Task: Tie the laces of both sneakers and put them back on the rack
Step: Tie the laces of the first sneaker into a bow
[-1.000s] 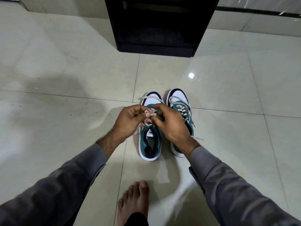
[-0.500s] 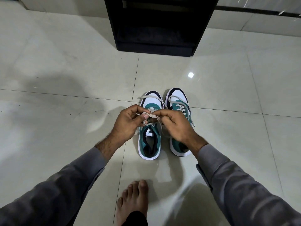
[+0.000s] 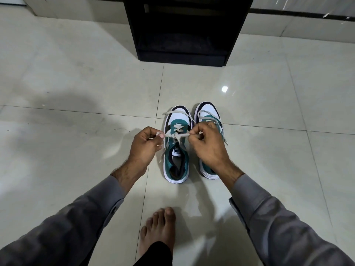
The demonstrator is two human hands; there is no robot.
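The left sneaker (image 3: 177, 150) stands on the tiled floor (image 3: 76, 93), toe toward the black rack (image 3: 184, 29), just beside the right sneaker (image 3: 208, 120); its flat pale lace (image 3: 177, 135) is stretched sideways over the tongue into what looks like a half-made knot. The left hand (image 3: 143, 146) pinches one strand between thumb and forefinger, and the right hand (image 3: 209, 144) is curled around the other strand, so both are closed on the lace and draw it apart. Such a lace is soft, limp and light; it should slide easily through a loose pinch, so it is best held near the knot, where a short length gives control, rather than at the far tips. Too hard a tug may only cinch the upper or tilt the light shoe. The right sneaker's lace (image 3: 221, 127) lies loose across its toe and down its side, apparently untied. The shoes themselves seem light, with a firm sole and a padded collar; heel or collar would give a sure hold for lifting them to the rack. A bare foot (image 3: 159, 227) rests on the floor below.
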